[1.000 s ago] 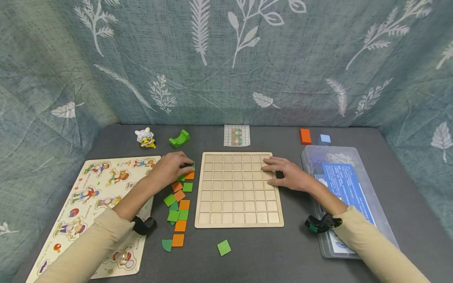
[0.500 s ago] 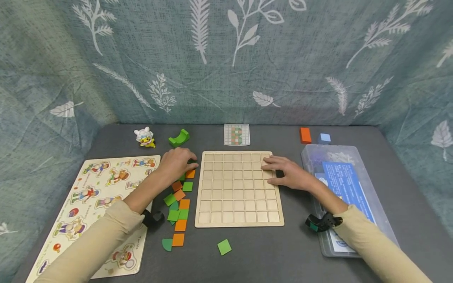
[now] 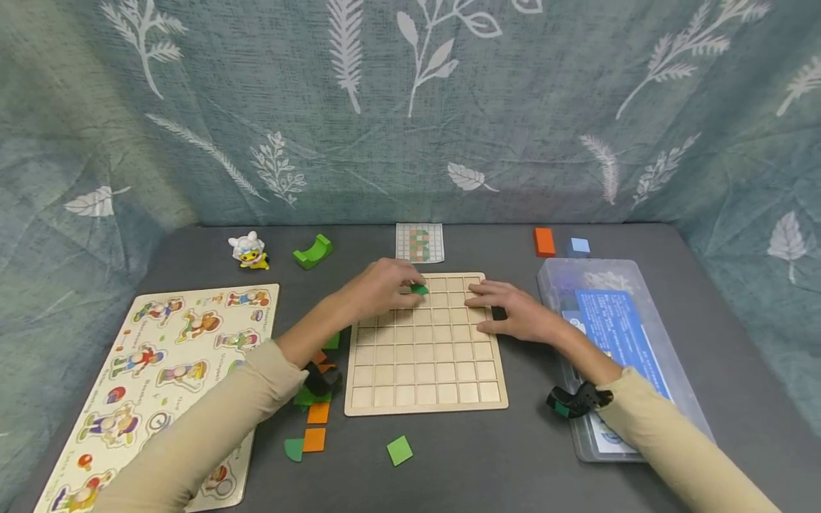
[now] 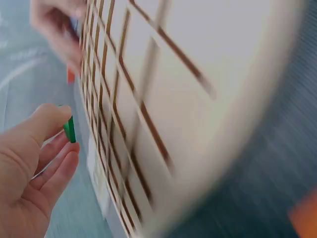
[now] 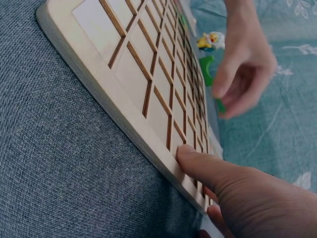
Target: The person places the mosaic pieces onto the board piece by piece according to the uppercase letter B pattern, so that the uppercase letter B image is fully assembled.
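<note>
Your left hand pinches a green tile between thumb and fingertips, held over the far row of the grid board, near its middle. Your right hand lies flat with fingers straight on the board's far right corner, pressing it to the table. The two hands are near each other but apart.

Left of the board, partly under your left sleeve, lie loose green and orange tiles; one green square sits alone just near of the board. A pattern card lies beyond the board. On the far left lies a figure puzzle, on the right a plastic box.
</note>
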### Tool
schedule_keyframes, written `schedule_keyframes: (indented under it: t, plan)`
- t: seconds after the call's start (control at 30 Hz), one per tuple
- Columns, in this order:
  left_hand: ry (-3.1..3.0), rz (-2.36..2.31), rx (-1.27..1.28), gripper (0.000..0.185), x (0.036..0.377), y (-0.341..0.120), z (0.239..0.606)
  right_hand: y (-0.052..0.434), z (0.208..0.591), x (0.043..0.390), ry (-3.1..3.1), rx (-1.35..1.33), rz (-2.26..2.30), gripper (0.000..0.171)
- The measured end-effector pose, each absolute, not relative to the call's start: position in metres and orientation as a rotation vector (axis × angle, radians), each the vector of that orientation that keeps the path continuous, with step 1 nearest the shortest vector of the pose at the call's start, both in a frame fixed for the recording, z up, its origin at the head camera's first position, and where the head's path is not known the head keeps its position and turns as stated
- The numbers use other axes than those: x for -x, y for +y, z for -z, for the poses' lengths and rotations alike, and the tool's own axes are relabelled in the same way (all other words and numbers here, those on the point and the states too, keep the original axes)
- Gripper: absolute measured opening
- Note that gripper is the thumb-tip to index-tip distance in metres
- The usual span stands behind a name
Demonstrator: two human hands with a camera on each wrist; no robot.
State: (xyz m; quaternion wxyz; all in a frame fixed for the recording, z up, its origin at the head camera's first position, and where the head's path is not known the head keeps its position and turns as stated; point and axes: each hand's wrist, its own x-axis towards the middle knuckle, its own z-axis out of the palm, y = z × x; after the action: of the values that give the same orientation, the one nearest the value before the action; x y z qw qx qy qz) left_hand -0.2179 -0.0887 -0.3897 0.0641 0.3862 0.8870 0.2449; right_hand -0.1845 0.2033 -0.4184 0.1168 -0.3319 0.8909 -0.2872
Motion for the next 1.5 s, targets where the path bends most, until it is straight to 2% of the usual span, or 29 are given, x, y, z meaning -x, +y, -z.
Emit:
schedule_keyframes:
  t: [0.23, 0.97, 1.1, 1.37, 1.5]
  plan:
    - [2.563, -0.645, -1.287, 0.018, 0.222, -0.057, 0.395, 0.201, 0.418, 0.184, 2.603, 0.992, 0.837, 0.048]
    - [2.65, -0.615, -1.287, 0.022, 0.215, -0.059, 0.398, 0.203, 0.417, 0.183, 2.616, 0.966, 0.831, 0.048]
    - [2.708, -0.699, -1.161, 0.028, 0.201, -0.087, 0.388, 0.201, 0.419, 0.184, 2.614, 0.975, 0.825, 0.047]
    - [2.825, -0.802, -0.793, 0.038, 0.154, -0.207, 0.388, 0.202, 0.42, 0.183, 2.62, 0.949, 0.83, 0.047]
    - [2.865, -0.793, -0.654, 0.038, 0.131, -0.244, 0.391, 0.201, 0.419, 0.183, 2.617, 0.947, 0.828, 0.047]
